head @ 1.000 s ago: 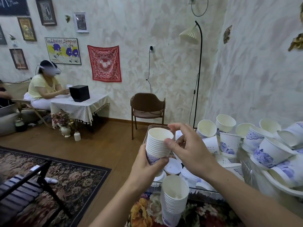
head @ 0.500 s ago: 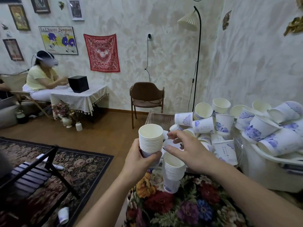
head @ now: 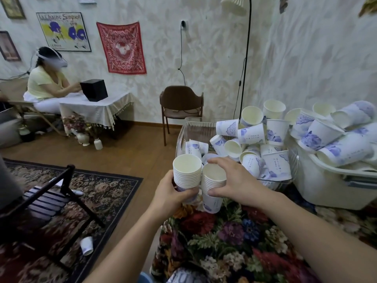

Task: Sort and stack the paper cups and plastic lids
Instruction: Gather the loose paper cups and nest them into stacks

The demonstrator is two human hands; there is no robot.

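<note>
Left hand (head: 171, 196) grips stack A (head: 187, 173) of nested cups from below, fingers curled round its lower part; stack held upright, off the surface. Right hand (head: 234, 181) curls round stack B (head: 213, 185), thumb low on its near side, fingers over the far rim; B stands upright just right of A, the two touching or nearly so; cannot tell whether B's base rests on the surface (head: 234, 242) or is lifted.

Progress, judged: early to middle. Done: two nested stacks, several cups each. Left: a large loose pile (head: 259, 139) of cups, tipped every way, in the clear bin (head: 193, 127) just beyond the hands; more loose cups (head: 334, 135) heaped in the white tub (head: 326, 186) to the right of the right hand; one stray cup (head: 86, 246) on the floor, well left of and below the left hand. A white disc, possibly a lid (head: 209, 158), shows in the bin just beyond the stacks; too hidden to be sure; no stacked lids visible, so lid sorting looks unstarted.

Likely step in hand: joining A and B into one stack, or setting them side by side; cannot tell which.
</note>
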